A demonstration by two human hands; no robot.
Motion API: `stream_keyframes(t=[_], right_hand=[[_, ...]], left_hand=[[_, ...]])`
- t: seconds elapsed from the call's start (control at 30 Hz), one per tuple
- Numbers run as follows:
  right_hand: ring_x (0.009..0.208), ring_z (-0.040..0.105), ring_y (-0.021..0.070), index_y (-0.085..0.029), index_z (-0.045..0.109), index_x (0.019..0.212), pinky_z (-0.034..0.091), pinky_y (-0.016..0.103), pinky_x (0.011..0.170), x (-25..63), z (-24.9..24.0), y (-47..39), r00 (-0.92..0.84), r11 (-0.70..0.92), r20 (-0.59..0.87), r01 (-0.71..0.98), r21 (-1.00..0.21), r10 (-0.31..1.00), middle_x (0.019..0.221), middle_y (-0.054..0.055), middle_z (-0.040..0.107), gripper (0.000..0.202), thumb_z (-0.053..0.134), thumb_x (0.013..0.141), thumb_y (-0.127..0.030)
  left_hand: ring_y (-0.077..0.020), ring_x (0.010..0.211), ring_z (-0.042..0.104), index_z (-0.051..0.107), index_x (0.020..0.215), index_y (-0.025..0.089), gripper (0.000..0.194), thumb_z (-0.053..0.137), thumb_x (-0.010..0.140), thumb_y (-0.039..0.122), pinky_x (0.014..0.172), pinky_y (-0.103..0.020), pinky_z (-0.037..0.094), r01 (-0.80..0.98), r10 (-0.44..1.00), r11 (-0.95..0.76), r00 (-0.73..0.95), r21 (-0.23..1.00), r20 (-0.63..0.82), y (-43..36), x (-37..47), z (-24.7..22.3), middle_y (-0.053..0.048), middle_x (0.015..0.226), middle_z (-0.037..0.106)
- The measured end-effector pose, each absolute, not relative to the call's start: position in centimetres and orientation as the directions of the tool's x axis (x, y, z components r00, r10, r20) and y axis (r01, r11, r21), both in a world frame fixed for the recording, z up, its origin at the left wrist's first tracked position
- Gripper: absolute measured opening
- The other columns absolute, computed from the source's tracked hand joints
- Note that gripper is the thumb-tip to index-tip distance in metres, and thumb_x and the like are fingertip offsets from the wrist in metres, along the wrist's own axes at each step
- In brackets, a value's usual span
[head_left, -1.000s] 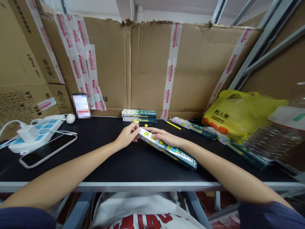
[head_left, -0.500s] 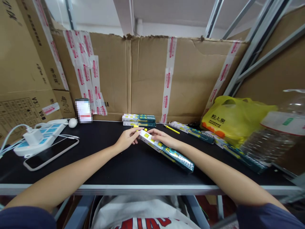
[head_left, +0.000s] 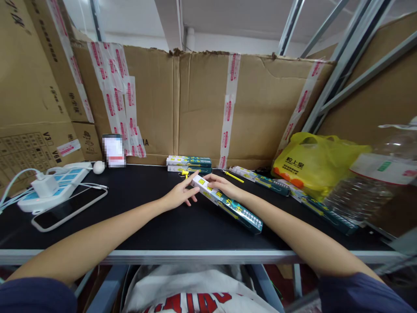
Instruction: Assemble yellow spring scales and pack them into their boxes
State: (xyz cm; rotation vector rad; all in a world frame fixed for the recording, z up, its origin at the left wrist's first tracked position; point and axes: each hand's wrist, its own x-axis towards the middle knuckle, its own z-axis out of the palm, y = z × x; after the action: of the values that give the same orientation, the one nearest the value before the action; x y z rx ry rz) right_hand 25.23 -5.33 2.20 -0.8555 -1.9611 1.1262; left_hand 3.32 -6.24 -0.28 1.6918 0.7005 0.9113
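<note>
A long white and green box [head_left: 228, 204] with yellow lettering lies slantwise over the black tabletop. My right hand [head_left: 221, 186] is wrapped over its upper left part. At the box's left end, my left hand [head_left: 182, 192] has its fingers apart, the index finger reaching to the end of the box. Just behind that hand lies a small yellow piece [head_left: 185, 173] with thin metal parts. Farther back, a few similar boxes [head_left: 189, 162] are stacked, and a thin yellow stick [head_left: 233, 176] rests to the right of them.
On the left are a power strip [head_left: 58, 180], a phone [head_left: 70, 208], a white ball [head_left: 98, 167] and an upright phone [head_left: 114, 151]. More boxes [head_left: 260, 180], a yellow bag [head_left: 319, 163] and a large plastic bottle [head_left: 374, 182] stand right. Cardboard [head_left: 202, 104] walls the back.
My left hand's fingers have spread and its index finger has stretched along the box end. The small yellow piece behind it shows more. The view has shifted slightly.
</note>
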Motion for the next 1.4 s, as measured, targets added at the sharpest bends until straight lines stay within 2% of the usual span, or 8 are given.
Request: stream_keyframes(t=[0.2,0.37,0.5,0.83,1.0,1.13,1.27,1.4], right_hand=[[0.088,0.056,0.0193,-0.019,0.06,0.102,0.043,0.035,0.084,25.2,1.9,-5.3,-0.539,0.379,0.229,0.185,-0.906,0.811,0.096,0.002,0.063,0.034,0.061,0.075,-0.039],[0.087,0.057,0.0185,-0.018,0.061,0.106,0.043,0.035,0.085,25.0,1.8,-5.5,-0.563,0.35,0.19,0.19,-0.917,0.804,0.098,0.003,0.065,0.04,0.064,0.076,-0.045],[0.09,0.058,0.0181,-0.019,0.063,0.107,0.044,0.034,0.084,25.4,2.0,-5.3,-0.491,0.31,0.147,0.268,-0.912,0.859,0.101,0.003,0.066,0.041,0.058,0.083,-0.052],[0.054,0.059,0.0137,-0.02,0.056,0.1,0.044,0.024,0.042,28.0,3.2,-2.9,-0.232,-0.049,-0.074,0.113,-0.992,0.97,0.079,0.003,0.06,0.039,0.031,0.096,-0.049],[0.046,0.048,0.0077,-0.022,0.052,0.097,0.036,0.02,0.037,26.9,2.4,-3.3,-0.12,0.087,0.101,-0.122,-0.989,0.988,0.078,-0.002,0.051,0.021,0.043,0.092,-0.04],[0.048,0.048,0.0071,-0.025,0.048,0.099,0.035,0.02,0.039,26.8,1.6,-3.1,-0.099,0.192,0.206,-0.131,-0.973,0.974,0.084,-0.003,0.05,0.028,0.057,0.08,-0.044],[0.058,0.051,0.0084,-0.027,0.045,0.115,0.043,0.024,0.047,27.5,1.0,-2.6,-0.213,0.356,0.326,0.121,-0.927,0.921,0.096,-0.001,0.053,0.056,0.073,0.068,-0.039],[0.094,0.059,0.0193,-0.022,0.051,0.116,0.049,0.038,0.087,28.0,0.0,-2.0,-0.351,0.614,0.504,0.42,-0.668,0.789,0.107,0.004,0.057,0.052,0.073,0.072,-0.038]], left_hand=[[-0.0095,0.061,0.065,0.04,0.143,0.03,0.067,0.064,0.082,0.042,0.045,-0.019,0.052,0.029,0.835,-0.282,0.5,0.959,0.23,-6.2,3.3,-0.1,-0.008,0.109,0.06],[-0.0075,0.048,0.058,0.048,0.13,0.02,0.056,0.061,0.083,0.048,0.039,-0.017,0.047,0.06,0.875,-0.236,0.447,0.97,0.185,-6.0,3.3,0.2,0.0,0.078,0.059],[-0.0095,0.051,0.06,0.049,0.123,0.02,0.049,0.061,0.084,0.046,0.04,-0.017,0.048,0.019,0.915,-0.197,0.362,0.98,0.177,-5.2,2.8,0.5,0.002,0.072,0.058],[-0.0066,0.052,0.061,0.049,0.113,0.021,0.023,0.049,0.094,0.032,0.049,-0.016,0.052,-0.12,0.976,-0.195,-0.118,0.974,0.181,-2.9,0.2,1.9,0.006,0.064,0.052],[-0.0083,0.053,0.063,0.047,0.118,0.02,0.026,0.046,0.095,0.032,0.05,-0.019,0.054,-0.145,0.984,-0.175,-0.068,0.974,0.167,-3.7,1.2,1.2,0.004,0.068,0.053],[-0.0075,0.052,0.062,0.047,0.127,0.019,0.034,0.044,0.096,0.033,0.047,-0.018,0.052,-0.083,0.984,-0.172,-0.051,0.982,0.168,-3.9,1.5,0.8,0.001,0.077,0.056],[-0.0044,0.047,0.057,0.047,0.135,0.02,0.04,0.044,0.097,0.032,0.04,-0.015,0.046,0.015,0.984,-0.151,-0.093,0.988,0.152,-3.1,0.7,0.7,0.0,0.081,0.055],[-0.0032,0.047,0.056,0.045,0.138,0.02,0.044,0.045,0.097,0.033,0.04,-0.013,0.044,0.002,0.98,-0.147,-0.134,0.989,0.146,-2.8,0.3,0.9,0.001,0.08,0.053]])
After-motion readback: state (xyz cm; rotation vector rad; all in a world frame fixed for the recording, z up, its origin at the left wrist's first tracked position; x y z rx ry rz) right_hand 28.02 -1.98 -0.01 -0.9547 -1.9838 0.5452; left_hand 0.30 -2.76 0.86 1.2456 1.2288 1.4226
